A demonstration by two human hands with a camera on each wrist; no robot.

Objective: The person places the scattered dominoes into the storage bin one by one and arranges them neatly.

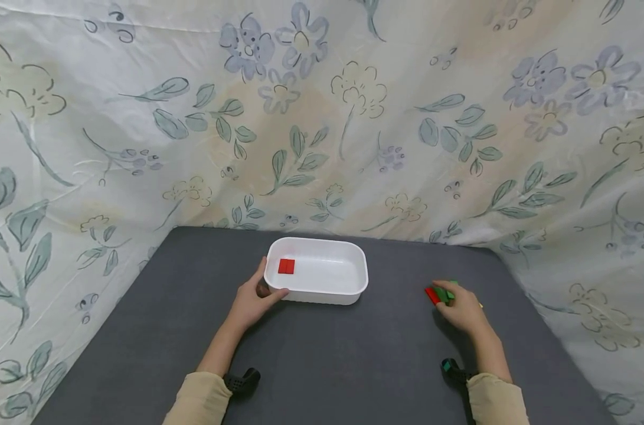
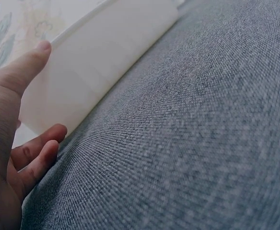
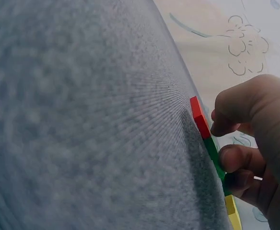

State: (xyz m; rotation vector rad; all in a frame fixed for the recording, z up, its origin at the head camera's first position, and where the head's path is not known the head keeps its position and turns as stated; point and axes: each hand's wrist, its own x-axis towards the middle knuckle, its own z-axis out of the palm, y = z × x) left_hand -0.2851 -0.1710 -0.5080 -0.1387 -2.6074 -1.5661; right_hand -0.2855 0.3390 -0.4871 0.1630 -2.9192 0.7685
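Observation:
A white rectangular plastic container (image 1: pixel 322 292) stands on the grey table, with red square pieces (image 1: pixel 286 266) side by side inside at its left. My left hand (image 1: pixel 251 301) holds the container's left end. Its thumb lies against the front wall (image 2: pixel 87 72), and other fingers bend around the corner. My right hand (image 1: pixel 462 308) is bent over small coloured pieces at the right. Near its fingertips are a red piece (image 3: pixel 200 118) and green pieces (image 3: pixel 214 155); a yellow piece (image 3: pixel 233 212) shows beyond. Whether the fingers pinch any piece is unclear, as the hand partly covers them.
The dark grey table (image 1: pixel 332 360) spreads between and in front of the hands. A pale floral cloth (image 1: pixel 322 147) hangs behind and along both sides. Black straps with small devices sit on both wrists, the left device (image 1: pixel 243 382) and right device (image 1: pixel 454 370) near the tabletop.

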